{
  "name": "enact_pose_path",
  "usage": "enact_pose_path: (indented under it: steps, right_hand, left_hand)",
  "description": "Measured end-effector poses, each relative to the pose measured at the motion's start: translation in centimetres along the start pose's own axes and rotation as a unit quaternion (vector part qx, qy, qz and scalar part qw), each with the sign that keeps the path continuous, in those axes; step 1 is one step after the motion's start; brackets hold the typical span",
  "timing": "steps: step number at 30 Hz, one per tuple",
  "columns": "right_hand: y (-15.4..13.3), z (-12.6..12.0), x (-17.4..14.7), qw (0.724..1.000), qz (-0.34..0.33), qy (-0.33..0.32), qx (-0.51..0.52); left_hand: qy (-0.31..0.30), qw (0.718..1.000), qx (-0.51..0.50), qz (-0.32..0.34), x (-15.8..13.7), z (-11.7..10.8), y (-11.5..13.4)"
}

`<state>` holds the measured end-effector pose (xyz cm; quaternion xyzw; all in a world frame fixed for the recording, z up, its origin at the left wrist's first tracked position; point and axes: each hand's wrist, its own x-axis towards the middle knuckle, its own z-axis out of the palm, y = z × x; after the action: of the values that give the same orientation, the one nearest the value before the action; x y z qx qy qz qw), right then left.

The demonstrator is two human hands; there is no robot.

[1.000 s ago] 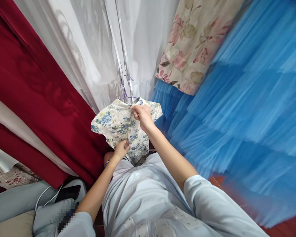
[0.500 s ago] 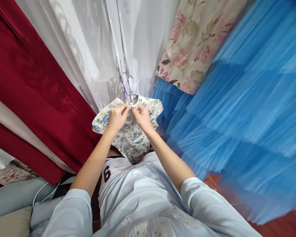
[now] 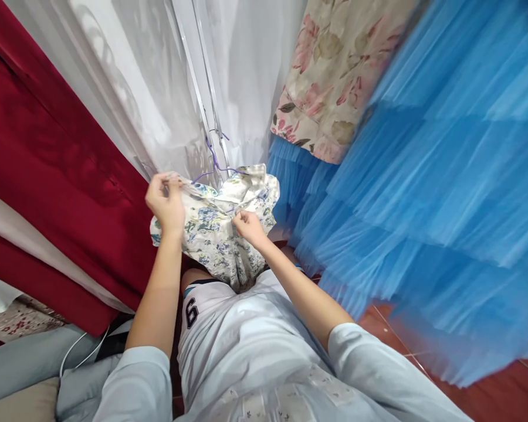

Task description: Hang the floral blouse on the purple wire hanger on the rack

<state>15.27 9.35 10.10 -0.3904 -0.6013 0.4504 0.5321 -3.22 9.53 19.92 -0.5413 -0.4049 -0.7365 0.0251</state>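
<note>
A white shirt with blue and yellow flowers [image 3: 206, 220] hangs on a purple wire hanger [image 3: 214, 157] in front of my thighs. Its neck is spread open and the hanger's arms show inside. My left hand [image 3: 166, 202] is closed on the cloth by the left shoulder, pulling it outward and up. Lower and nearer the middle, my right hand [image 3: 249, 225] pinches the edge of the front opening. The fingertips of both hands are partly hidden by folds of cloth.
White sheer curtains [image 3: 127, 76] hang behind the hanger, and a dark red curtain [image 3: 70, 164] falls at the left. A pink-flowered cloth [image 3: 321, 94] and a tiered blue tulle skirt [image 3: 413, 205] hang at the right. Grey cushions [image 3: 30, 360] lie at the lower left, by a white cable [image 3: 66, 354].
My hands, together at the collar before, have come apart. The left moved left and up with the shoulder cloth; the right moved slightly down. The shirt's neck now gapes wider.
</note>
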Motion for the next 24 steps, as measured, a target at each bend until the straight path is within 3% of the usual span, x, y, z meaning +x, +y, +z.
enact_pose_path:
  steps: [4, 7, 10, 13, 16, 18, 21, 24]
  right_hand:
    - [0.3, 0.2, -2.3, 0.999, 0.018, -0.04, 0.025]
    - [-0.1, 0.9, -3.4, 0.996, 0.017, -0.076, 0.035]
    - [0.3, 1.4, -3.9, 0.996, 0.017, -0.089, 0.011]
    - [1.4, 0.7, -4.3, 0.994, 0.031, -0.087, -0.062]
    - [2.0, -0.5, -4.9, 0.978, 0.027, -0.091, -0.188]
    - [1.7, -0.9, -5.2, 0.969, -0.013, -0.113, -0.221]
    - [0.6, -0.7, -5.5, 0.965, -0.085, -0.189, -0.164]
    - [-0.4, -0.6, -5.7, 0.972, -0.064, -0.212, -0.081]
  left_hand:
    - [0.106, 0.977, -0.107, -0.15, 1.3, -3.9, -4.8]
    - [0.188, 0.914, -0.185, -0.307, -0.3, -6.6, -7.6]
    - [0.188, 0.862, -0.217, -0.417, -3.5, -8.0, -8.8]
    - [0.139, 0.85, -0.232, -0.453, -6.9, -7.5, -8.0]
    - [0.032, 0.853, -0.264, -0.449, -9.7, -5.4, -4.9]
    - [-0.077, 0.87, -0.275, -0.401, -10.9, -3.6, -2.1]
    - [-0.225, 0.897, -0.232, -0.303, -12.1, -1.1, 1.5]
    - [-0.278, 0.923, -0.17, -0.206, -12.6, 0.2, 2.8]
